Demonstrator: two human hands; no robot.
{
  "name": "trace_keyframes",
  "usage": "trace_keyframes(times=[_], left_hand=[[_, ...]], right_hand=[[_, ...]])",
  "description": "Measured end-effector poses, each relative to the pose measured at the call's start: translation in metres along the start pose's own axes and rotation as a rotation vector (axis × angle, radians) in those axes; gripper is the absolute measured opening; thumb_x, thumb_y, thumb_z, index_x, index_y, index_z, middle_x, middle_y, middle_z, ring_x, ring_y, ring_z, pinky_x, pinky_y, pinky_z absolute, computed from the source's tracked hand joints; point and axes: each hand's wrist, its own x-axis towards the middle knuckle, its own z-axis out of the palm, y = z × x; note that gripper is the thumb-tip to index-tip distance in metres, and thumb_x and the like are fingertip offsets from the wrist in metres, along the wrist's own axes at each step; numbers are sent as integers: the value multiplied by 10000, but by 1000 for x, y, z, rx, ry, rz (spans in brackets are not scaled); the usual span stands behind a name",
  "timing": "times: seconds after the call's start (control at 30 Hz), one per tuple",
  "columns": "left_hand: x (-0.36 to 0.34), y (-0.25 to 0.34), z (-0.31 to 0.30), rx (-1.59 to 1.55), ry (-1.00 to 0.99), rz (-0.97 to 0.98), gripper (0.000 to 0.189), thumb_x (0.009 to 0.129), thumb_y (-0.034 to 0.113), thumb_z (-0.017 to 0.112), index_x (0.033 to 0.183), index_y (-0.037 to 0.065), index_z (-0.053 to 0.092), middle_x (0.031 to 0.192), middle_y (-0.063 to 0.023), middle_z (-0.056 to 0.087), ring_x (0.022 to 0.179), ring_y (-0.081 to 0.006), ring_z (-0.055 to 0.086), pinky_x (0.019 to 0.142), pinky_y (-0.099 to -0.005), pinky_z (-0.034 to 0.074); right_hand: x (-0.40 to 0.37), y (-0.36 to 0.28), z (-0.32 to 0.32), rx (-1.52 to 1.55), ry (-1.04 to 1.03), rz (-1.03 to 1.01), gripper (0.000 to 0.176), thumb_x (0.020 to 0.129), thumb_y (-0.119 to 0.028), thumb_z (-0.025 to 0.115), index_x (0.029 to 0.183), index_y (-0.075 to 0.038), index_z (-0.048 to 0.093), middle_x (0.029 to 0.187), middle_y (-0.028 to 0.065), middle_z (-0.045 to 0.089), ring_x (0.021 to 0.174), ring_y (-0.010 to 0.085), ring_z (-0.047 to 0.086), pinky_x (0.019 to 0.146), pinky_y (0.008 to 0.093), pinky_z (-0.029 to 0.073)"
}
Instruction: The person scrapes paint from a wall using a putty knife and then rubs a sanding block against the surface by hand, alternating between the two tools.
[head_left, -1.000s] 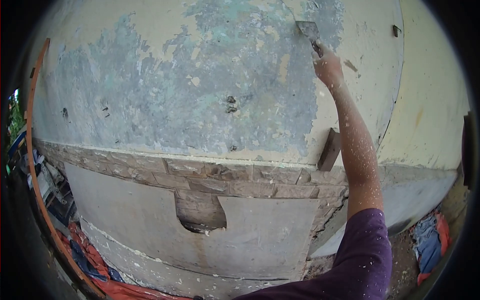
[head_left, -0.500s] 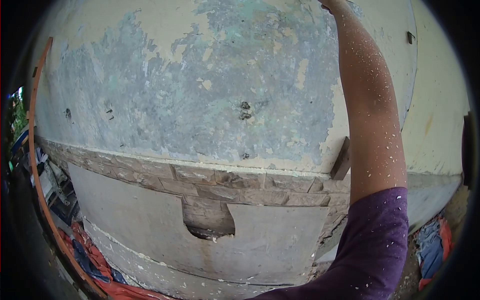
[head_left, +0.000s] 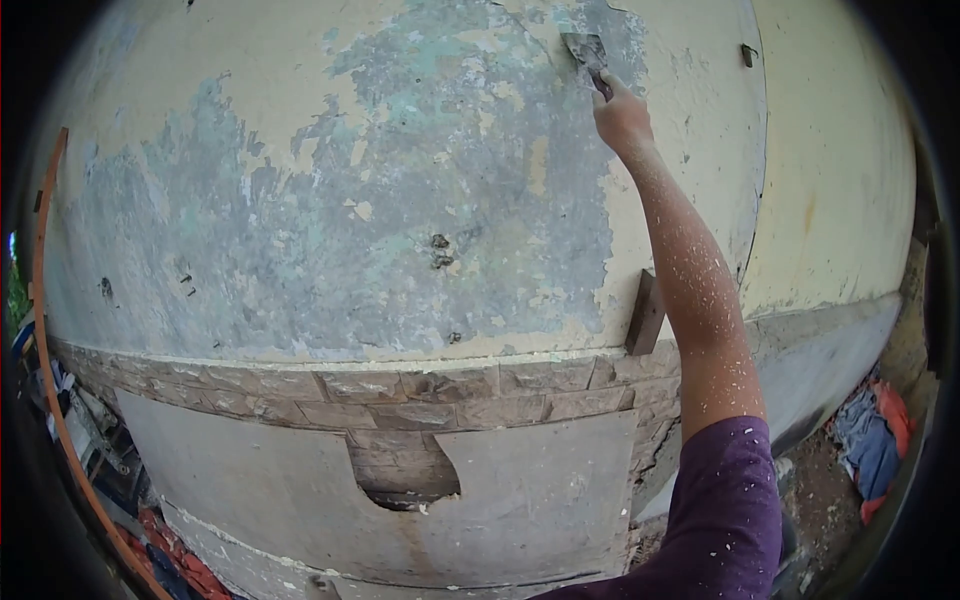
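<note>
High on the wall, my right hand is closed round the handle of a paint scraper. The scraper's flat blade points up and lies at or close to the wall, near an edge of cream paint. Much of the wall is bared to grey and pale green, with ragged cream paint around it. Paint flakes cling to my forearm and to the purple sleeve. My left hand is out of sight.
A wooden block juts from the wall by my forearm. Below runs a stone ledge above a grey board with a notch. An orange strip leans at far left. Cloths lie at lower right.
The view has tilted upward and shifted right, so the wall appears lower and further left. My right hand and the scraper, mostly beyond the top edge before, now show fully.
</note>
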Motion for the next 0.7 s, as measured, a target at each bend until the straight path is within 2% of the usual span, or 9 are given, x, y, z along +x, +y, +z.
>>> trace_keyframes(times=[0.03, 0.07, 0.17, 0.23, 0.3, 0.4, 0.57, 0.67, 0.7], left_hand=[[21, 104, -26, -163, 225, 232, 299, 833, 220, 633, 1064, 54, 545, 895, -108, 576, 706, -219, 577, 604, -367, 482], [37, 207, -52, -180, 77, 230, 451, 797, 156, 651, 1185, 8, 476, 1098, -179, 532, 937, -293, 567, 795, -389, 469], [72, 430, -75, -202, 360, 973, 551, 763, 141, 653, 1258, 30, 439, 1315, -218, 385, 1232, -398, 366, 1027, -477, 315], [79, 534, -70, -176, 414, 1070, 821, 720, 269, 731, 1382, 45, 301, 1463, -265, 138, 1352, -464, 127, 1090, -553, 187], [72, 610, -60, -168, 329, 913, 1157, 629, 425, 805, 1473, 79, 92, 1505, -270, -62, 1388, -467, -74, 1109, -583, 45], [74, 666, -39, -15, 152, 554, 1411, 506, 544, 847, 1482, 105, -73, 1485, -280, -206, 1358, -468, -231, 1086, -607, -73], [82, 665, -22, -46, 218, 609, 1489, 463, 542, 870, 1467, 107, -141, 1470, -283, -247, 1345, -470, -260, 1077, -607, -105], [81, 668, -21, -18, 238, 556, 1495, 466, 510, 882, 1462, 105, -156, 1476, -269, -246, 1359, -457, -239, 1091, -588, -86], [82, 668, -21, -20, 237, 570, 1485, 470, 530, 873, 1465, 106, -146, 1470, -280, -249, 1352, -466, -246, 1086, -597, -93]], right_hand=[[18, -6, -3, 1, 40, -9, 424, 858, -239, 515, 1278, -181, 538, 1134, 216, 614, 1073, 382, 578, 927, 431, 458], [41, -13, -6, 7, 85, -26, 421, 856, -234, 498, 1272, -180, 544, 1136, 217, 613, 1069, 383, 581, 919, 424, 464], [82, -8, -17, -49, 147, -88, 411, 845, -212, 479, 1244, -171, 569, 1081, 207, 641, 1004, 357, 623, 876, 412, 488], [63, -4, -39, -5, -58, 62, 379, 851, -214, 500, 1210, -145, 597, 1020, 196, 666, 921, 322, 660, 831, 397, 505], [6, 19, -55, 54, -67, 148, 354, 860, -220, 534, 1188, -110, 608, 964, 191, 679, 859, 292, 678, 799, 384, 512], [-42, 93, -57, -10, -47, 131, 377, 876, -243, 559, 1222, -95, 588, 1058, 208, 654, 1003, 313, 636, 883, 387, 475], [-1, 113, -42, -57, 106, 39, 411, 863, -273, 578, 1238, -105, 577, 1109, 227, 628, 1086, 341, 590, 930, 394, 444], [84, 88, -58, -22, 126, -33, 376, 866, -304, 564, 1188, -114, 602, 646, 92, 639, 485, 172, 597, 475, 337, 492], [115, 93, -61, -18, 129, -69, 422, 881, -347, 557, 1252, -147, 563, 644, 73, 588, 471, 147, 546, 400, 302, 441]])
